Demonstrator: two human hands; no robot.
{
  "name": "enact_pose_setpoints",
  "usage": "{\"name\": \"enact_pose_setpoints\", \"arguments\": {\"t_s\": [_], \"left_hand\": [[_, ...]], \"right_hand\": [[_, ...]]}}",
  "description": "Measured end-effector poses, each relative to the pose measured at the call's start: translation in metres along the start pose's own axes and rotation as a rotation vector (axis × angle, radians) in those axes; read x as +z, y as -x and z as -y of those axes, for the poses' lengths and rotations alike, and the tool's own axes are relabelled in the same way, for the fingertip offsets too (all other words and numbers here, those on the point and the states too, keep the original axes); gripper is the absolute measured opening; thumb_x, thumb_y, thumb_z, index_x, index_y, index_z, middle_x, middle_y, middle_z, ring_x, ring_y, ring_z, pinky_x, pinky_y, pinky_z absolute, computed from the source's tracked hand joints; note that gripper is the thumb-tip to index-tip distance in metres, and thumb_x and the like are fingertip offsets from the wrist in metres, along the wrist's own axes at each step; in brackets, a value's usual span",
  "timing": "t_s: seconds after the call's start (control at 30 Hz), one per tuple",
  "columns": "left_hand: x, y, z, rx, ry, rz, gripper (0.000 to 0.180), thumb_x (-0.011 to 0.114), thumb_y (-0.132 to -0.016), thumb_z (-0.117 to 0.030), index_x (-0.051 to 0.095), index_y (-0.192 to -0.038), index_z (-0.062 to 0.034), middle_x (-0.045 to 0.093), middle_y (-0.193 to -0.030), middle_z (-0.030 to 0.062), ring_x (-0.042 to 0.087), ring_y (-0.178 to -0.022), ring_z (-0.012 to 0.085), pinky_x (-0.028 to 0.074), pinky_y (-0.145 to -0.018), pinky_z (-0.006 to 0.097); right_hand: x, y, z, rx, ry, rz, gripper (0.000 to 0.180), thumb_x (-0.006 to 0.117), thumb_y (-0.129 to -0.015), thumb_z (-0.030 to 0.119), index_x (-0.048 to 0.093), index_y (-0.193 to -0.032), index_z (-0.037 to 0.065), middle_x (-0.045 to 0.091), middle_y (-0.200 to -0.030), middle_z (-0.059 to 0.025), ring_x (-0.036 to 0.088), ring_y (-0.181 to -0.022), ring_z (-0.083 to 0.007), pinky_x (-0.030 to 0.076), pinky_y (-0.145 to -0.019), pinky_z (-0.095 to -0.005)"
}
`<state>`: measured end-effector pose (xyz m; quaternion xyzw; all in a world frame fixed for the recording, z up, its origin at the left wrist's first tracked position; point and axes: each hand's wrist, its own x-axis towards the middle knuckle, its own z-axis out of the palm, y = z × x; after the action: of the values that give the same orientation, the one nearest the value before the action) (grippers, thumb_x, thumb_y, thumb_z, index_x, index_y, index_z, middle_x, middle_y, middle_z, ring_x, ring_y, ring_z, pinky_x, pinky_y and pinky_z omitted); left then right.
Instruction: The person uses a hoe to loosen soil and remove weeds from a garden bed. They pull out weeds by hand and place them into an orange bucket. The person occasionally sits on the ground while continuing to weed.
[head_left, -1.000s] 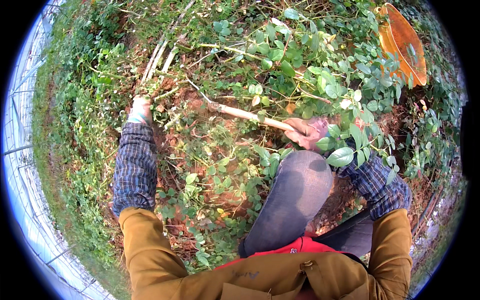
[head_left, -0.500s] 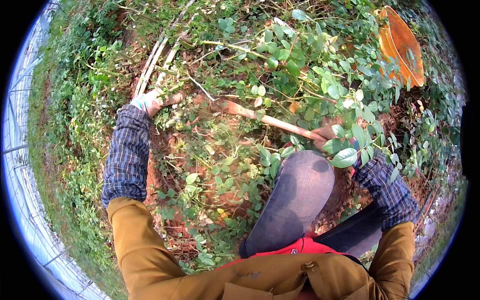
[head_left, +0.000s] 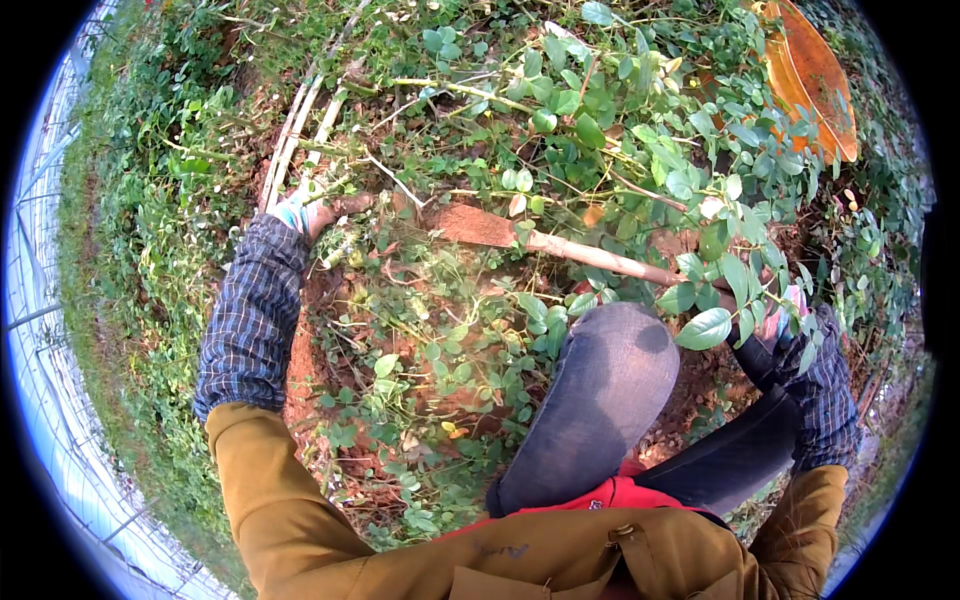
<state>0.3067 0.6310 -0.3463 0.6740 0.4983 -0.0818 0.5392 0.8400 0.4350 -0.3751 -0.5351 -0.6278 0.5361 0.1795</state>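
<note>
My left hand [head_left: 322, 213] is low among the plants at the left, its fingers closed around the base of pale plant stems [head_left: 292, 150]; leaves and twigs partly cover the fingers. In my right hand [head_left: 775, 322] is the wooden handle [head_left: 600, 258] of a digging tool, though leaves hide much of that grip. The tool's flat blade [head_left: 475, 226], coated in reddish soil, points toward my left hand and lies just short of it.
Leafy rose-like plants [head_left: 705, 328] and cut stems surround both hands. An orange plastic basin [head_left: 815, 85] sits tilted in the foliage at the upper right. My bent knee [head_left: 605, 365] rises below the handle. White sheeting on a frame [head_left: 50, 370] runs along the left.
My right hand has drawn the tool back to the right and slightly toward me, so more of the blade shows. My left hand stays nearly in place.
</note>
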Motion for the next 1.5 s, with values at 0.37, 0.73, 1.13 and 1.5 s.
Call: {"name": "enact_pose_setpoints", "arguments": {"t_s": [0.37, 0.73, 1.13, 1.5], "left_hand": [[0.003, 0.015, 0.019, 0.312, -0.811, -0.172, 0.065, 0.038, -0.082, 0.017, 0.042, -0.141, -0.0099, 0.046, -0.14, 0.0163, 0.047, -0.128, 0.0277, 0.038, -0.108, 0.034], [0.003, 0.005, 0.009, -0.109, 0.324, -0.113, 0.044, 0.065, -0.089, -0.029, 0.056, -0.127, -0.0074, 0.062, -0.12, 0.0077, 0.059, -0.106, 0.0178, 0.047, -0.092, 0.031], [0.006, 0.039, 0.049, -0.078, -1.115, -0.429, 0.044, 0.055, -0.074, 0.002, 0.061, -0.117, -0.0082, 0.066, -0.101, 0.0151, 0.064, -0.094, 0.0279, 0.051, -0.08, 0.034], [0.049, 0.051, 0.066, -0.349, -0.926, -0.756, 0.033, 0.059, -0.082, -0.02, 0.062, -0.114, -0.0107, 0.067, -0.099, 0.0077, 0.063, -0.093, 0.0214, 0.05, -0.08, 0.031]], "right_hand": [[-0.016, 0.013, 0.018, 0.024, 0.067, -0.021, 0.022, 0.063, -0.083, 0.024, 0.061, -0.098, 0.009, 0.051, -0.068, 0.0054, 0.048, -0.06, -0.0046, 0.035, -0.05, -0.0258], [-0.015, -0.006, 0.045, 0.066, 0.047, 0.001, 0.02, 0.064, -0.081, 0.024, 0.062, -0.094, 0.009, 0.051, -0.068, 0.006, 0.047, -0.06, -0.0036, 0.034, -0.049, -0.0251], [0.025, -0.066, 0.08, 0.169, -0.156, 0.249, 0.013, 0.065, -0.076, 0.02, 0.061, -0.086, 0.013, 0.049, -0.067, 0.0084, 0.044, -0.057, -0.0015, 0.032, -0.048, -0.0213], [-0.018, 0.024, 0.021, 0.327, -1.542, 0.084, 0.045, 0.043, -0.1, 0.023, 0.038, -0.135, -0.004, 0.05, -0.128, -0.0238, 0.056, -0.111, -0.0267, 0.051, -0.091, -0.0355]]}}
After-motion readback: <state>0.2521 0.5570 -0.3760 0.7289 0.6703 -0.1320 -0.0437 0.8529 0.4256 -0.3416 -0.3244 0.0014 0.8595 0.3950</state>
